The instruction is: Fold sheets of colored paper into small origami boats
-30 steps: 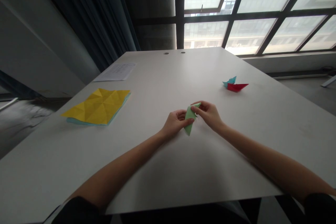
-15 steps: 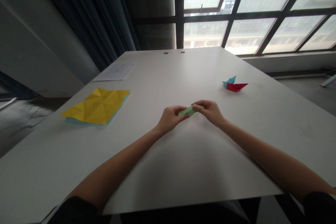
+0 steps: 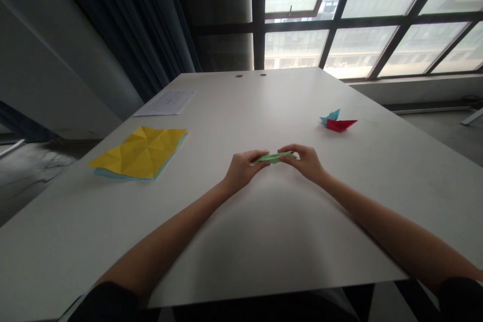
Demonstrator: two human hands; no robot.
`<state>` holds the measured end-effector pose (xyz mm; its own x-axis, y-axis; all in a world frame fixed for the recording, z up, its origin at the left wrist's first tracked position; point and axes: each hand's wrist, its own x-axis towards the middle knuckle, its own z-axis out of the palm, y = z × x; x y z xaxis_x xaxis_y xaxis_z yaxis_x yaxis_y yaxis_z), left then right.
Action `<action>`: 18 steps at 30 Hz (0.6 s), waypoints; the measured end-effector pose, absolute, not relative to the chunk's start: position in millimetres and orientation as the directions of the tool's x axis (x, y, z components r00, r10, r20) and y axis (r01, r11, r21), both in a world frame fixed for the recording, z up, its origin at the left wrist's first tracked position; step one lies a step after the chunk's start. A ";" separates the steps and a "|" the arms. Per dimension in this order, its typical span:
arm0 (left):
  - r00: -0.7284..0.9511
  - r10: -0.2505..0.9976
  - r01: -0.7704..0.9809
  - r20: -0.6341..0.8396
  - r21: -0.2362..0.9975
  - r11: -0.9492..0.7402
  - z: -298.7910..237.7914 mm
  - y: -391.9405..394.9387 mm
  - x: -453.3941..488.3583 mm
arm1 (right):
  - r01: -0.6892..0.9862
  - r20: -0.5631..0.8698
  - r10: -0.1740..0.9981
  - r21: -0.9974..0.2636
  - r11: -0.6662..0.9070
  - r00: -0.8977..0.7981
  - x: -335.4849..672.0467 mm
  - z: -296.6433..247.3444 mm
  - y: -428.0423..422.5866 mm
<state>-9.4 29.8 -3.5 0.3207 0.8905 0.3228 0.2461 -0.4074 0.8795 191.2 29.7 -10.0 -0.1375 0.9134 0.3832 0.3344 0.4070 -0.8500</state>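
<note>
A small folded piece of light green paper (image 3: 274, 158) is held between my two hands above the middle of the white table (image 3: 249, 246). The left end is pinched between the thumb and fingers of my left hand (image 3: 243, 167). My right hand (image 3: 305, 160) pinches the right end in the same way. Parts of both ends are hidden by the fingers. To the right, beyond my right hand, lie a red folded paper boat (image 3: 341, 125) and a light blue folded paper boat (image 3: 331, 116), close against each other.
On the left lies a creased yellow paper sheet (image 3: 145, 152) over light blue sheets (image 3: 124, 176). Farther back is a white printed sheet (image 3: 166, 102). Two round discs (image 3: 239, 76) sit near the table's far edge. Windows and a dark curtain (image 3: 139, 20) stand beyond.
The green paper has turned from a slant to nearly level and now looks longer and flatter between my hands. Both hands have shifted only slightly.
</note>
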 end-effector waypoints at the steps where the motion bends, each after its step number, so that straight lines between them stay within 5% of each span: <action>1: 0.328 0.884 0.273 0.333 0.862 -0.426 -4.0 30.2 -10.0 | 0.376 0.400 0.906 -0.826 0.421 -0.136 191.7 -9.3 28.8; 18: 0.458 0.815 0.349 0.354 0.772 -0.531 -1.1 33.0 -14.4 | 0.467 0.501 0.809 -0.661 0.587 -0.308 194.3 -9.5 22.9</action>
<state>-14.4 33.0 -1.1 0.4579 0.8153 0.3545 0.3485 -0.5314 0.7721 194.3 22.9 -9.5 -0.3075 0.8089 0.5011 0.4673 0.5871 -0.6610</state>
